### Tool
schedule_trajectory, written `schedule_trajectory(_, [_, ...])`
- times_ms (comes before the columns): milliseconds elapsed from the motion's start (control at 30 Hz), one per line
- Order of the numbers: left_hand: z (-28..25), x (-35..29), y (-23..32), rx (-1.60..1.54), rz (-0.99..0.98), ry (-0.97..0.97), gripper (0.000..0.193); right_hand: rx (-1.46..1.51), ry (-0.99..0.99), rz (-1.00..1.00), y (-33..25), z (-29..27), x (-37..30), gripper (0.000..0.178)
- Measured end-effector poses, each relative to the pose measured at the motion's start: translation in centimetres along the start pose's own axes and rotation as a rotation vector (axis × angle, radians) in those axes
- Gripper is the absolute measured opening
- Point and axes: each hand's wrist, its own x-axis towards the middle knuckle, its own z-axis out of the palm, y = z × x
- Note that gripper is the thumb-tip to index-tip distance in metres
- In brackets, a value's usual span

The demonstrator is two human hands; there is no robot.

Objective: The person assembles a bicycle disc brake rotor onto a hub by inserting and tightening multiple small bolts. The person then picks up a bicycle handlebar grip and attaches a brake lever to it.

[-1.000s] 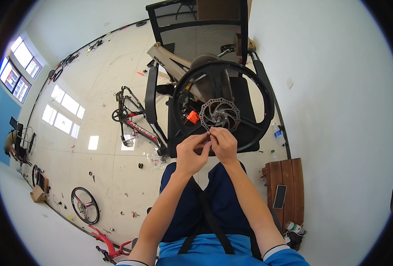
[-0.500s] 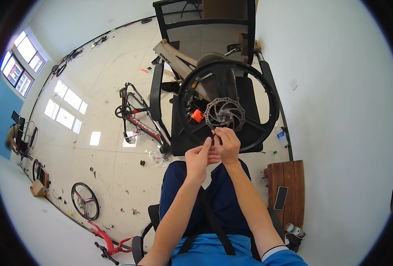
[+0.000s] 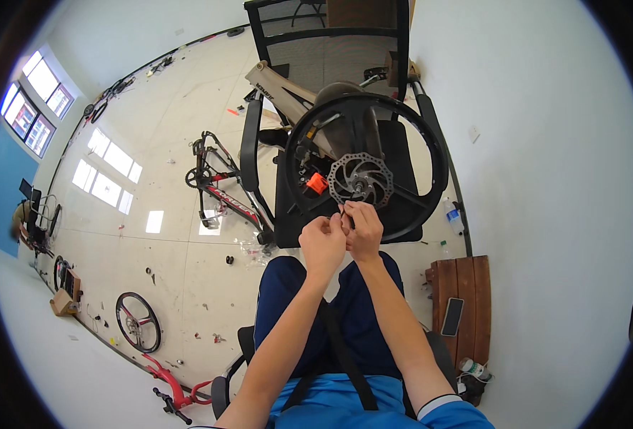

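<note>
A black spoked wheel (image 3: 435, 154) lies flat on the seat of a black chair, with a silver disc brake rotor (image 3: 339, 174) at its hub. My right hand (image 3: 364, 230) is over the near side of the wheel, just below the rotor, fingers pinched on something too small to make out. Beside it my left hand (image 3: 323, 247) has its fingers drawn together, tips meeting the right hand's. What lies between the fingertips is hidden. An orange object (image 3: 317, 184) shows through the wheel's opening, among small dark parts.
Behind the wheel leans a beige bike frame (image 3: 288, 93). A black and red frame (image 3: 227, 196) lies on the floor to the left, past the chair's armrest (image 3: 251, 146). At right, a phone (image 3: 453, 317) rests on a wooden stool (image 3: 474, 293), near a water bottle (image 3: 453, 217).
My left hand's fingers, stretched out before with the thumb raised, have curled into a pinch against the right hand. The right hand stays almost in place, still pinched.
</note>
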Motion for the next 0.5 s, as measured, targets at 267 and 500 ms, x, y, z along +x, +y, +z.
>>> schedule_trajectory(267, [-1.5, -2.0, -3.3, -0.391, -0.103, -0.192, 0.044, 0.029, 0.073, 0.089, -1.0, -3.0, 0.9, 0.013])
schedule_trajectory(500, [2.3, 2.6, -15.4, 0.349, 0.468, -0.082, 0.015, 0.262, 0.068, 0.85, -5.0, -7.9, -11.3, 0.007])
